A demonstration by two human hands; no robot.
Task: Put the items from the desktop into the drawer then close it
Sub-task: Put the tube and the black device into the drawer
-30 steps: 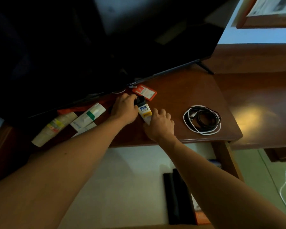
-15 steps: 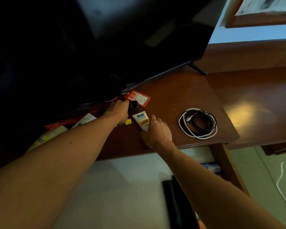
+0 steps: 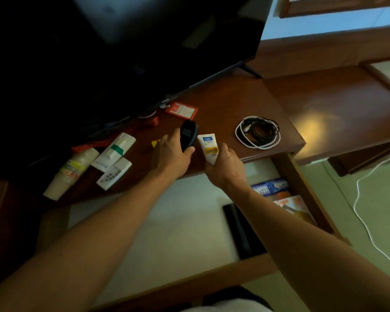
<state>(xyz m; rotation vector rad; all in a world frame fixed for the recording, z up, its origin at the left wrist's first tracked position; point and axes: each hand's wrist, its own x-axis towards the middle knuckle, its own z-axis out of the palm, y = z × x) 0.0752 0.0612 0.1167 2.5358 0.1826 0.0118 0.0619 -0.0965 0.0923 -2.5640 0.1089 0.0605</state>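
Both hands lifted off desktop point(image 3: 245, 104): left grip point(image 3: 170, 153) clasps black device point(image 3: 188, 135), right grip point(image 3: 225, 167) pinches tube point(image 3: 208, 146), above desk edge.

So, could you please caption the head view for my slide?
Left hand grips a black device, right hand a white tube, above the open drawer.

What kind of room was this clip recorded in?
Probably a hotel room or bedroom: a dark wooden desk carries a large black flat-screen television, a stack of paper cups and small white toiletry packets, with a framed picture on the pale wall.
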